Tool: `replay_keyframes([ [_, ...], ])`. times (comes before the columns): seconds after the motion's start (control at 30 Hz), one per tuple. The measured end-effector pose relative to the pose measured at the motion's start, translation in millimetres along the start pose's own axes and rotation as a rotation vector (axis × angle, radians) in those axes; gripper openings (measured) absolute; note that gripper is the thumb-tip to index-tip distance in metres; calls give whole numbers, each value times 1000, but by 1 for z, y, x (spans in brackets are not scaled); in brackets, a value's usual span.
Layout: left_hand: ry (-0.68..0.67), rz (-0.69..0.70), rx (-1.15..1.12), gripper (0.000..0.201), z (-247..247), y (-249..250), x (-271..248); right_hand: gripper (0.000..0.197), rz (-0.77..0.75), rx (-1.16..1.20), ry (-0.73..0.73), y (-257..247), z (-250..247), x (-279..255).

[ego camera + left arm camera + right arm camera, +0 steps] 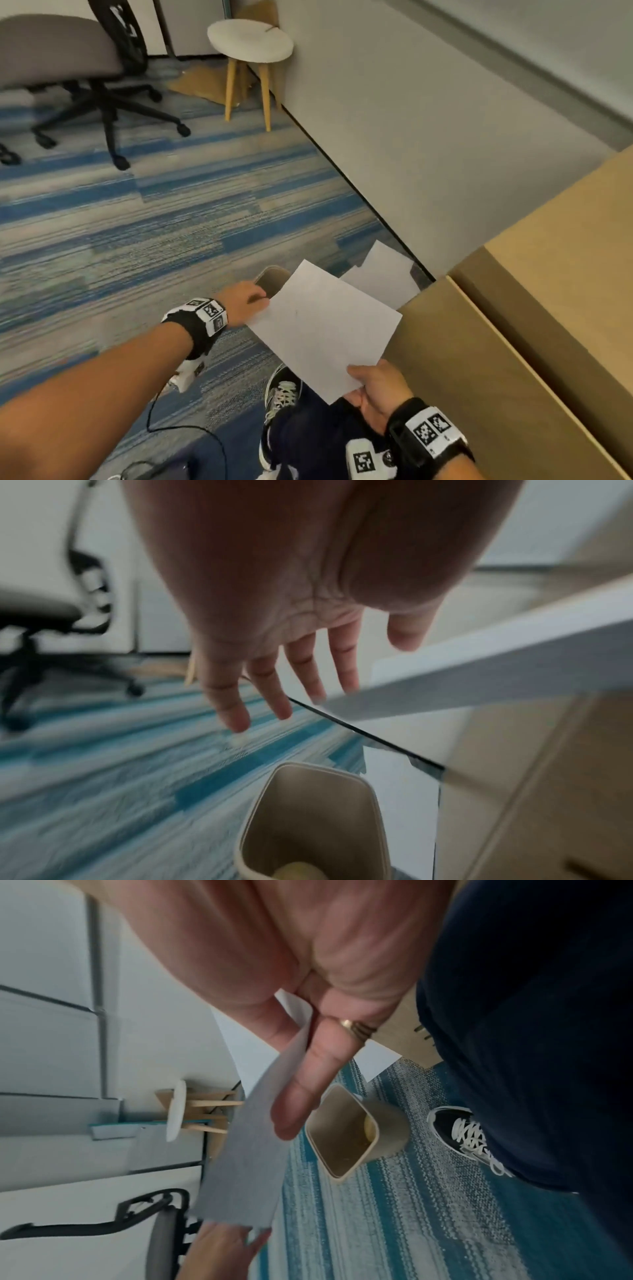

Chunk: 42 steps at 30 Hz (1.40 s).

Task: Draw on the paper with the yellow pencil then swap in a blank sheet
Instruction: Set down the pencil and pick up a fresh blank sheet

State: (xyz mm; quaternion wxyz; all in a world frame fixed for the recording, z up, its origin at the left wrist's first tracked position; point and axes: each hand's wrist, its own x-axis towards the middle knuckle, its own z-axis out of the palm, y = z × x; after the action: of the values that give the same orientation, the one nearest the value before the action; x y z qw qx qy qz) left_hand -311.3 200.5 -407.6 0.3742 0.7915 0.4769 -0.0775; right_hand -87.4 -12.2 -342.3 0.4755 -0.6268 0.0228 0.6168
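A white sheet of paper (325, 329) hangs in the air beside the desk, above a beige bin (274, 277). My right hand (373, 387) pinches its near corner between thumb and fingers (308, 1074). My left hand (246, 299) is at the sheet's far left corner with straight, spread fingers (270, 696); two fingertips touch the paper's edge (479, 674). A faint mark shows on the sheet. No yellow pencil is in view.
The bin (390, 1131) stands on the striped blue carpet with something yellowish in it. More white sheets (387, 274) lie on the floor by the wall. A wooden desk (479, 377) fills the right. My shoe (282, 390), an office chair (85, 68) and a stool (250, 41) are around.
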Motion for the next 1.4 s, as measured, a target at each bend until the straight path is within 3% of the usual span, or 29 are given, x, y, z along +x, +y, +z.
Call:
replay_keyframes([
  [0.13,-167,269,123,97,43,16,5,40,37,-22,76,7,21,54],
  [0.3,-366,425,59,67,92,31,13,37,100,-93,144,9,38,111],
  [0.37,-414,353,30,64,103,23,28,35,123,-138,182,8,44,126],
  [0.43,-467,169,82,58,114,6,51,33,127,-106,179,7,46,136],
  [0.5,-427,-71,62,54,124,-13,72,32,142,-90,179,3,47,142],
  [0.53,-398,-105,38,55,127,-18,80,31,151,-101,195,2,47,145],
  [0.57,-371,-111,-46,57,128,-17,82,31,156,-116,198,0,47,146],
  [0.67,-319,186,-188,70,128,1,77,31,126,-139,214,-2,47,149],
  [0.7,-327,214,-182,79,129,4,74,29,125,-155,209,-1,48,151],
  [0.73,-333,193,-149,94,136,-1,77,27,124,-181,213,0,49,150],
  [0.77,-333,87,-141,109,137,-11,82,26,124,-199,213,1,50,150],
  [0.8,-315,-65,-148,110,136,-21,87,25,120,-219,219,1,51,148],
  [0.83,-291,-181,-163,99,134,-27,91,25,111,-244,225,0,52,146],
  [0.87,-256,-192,-194,90,131,-30,94,25,110,-260,230,-3,53,144],
  [0.97,-244,45,-257,100,127,-16,90,27,92,-272,217,-8,54,139],
  [1.03,-324,89,-148,92,138,-20,89,29,99,-276,174,-9,55,137],
  [1.13,-254,-192,-153,100,137,-39,92,31,114,-288,162,-6,56,133],
  [1.17,-191,-168,-200,104,134,-39,93,30,109,-299,165,-7,55,132],
  [1.2,-140,-60,-231,107,132,-36,94,30,99,-312,162,-8,55,131],
  [1.3,-216,164,-271,104,126,-13,82,33,69,-336,145,-8,52,124],
  [1.33,-256,139,-212,96,130,-15,80,35,66,-336,135,-9,53,119],
  [1.4,-256,-95,-150,64,126,-28,79,36,57,-337,111,-12,52,108],
])
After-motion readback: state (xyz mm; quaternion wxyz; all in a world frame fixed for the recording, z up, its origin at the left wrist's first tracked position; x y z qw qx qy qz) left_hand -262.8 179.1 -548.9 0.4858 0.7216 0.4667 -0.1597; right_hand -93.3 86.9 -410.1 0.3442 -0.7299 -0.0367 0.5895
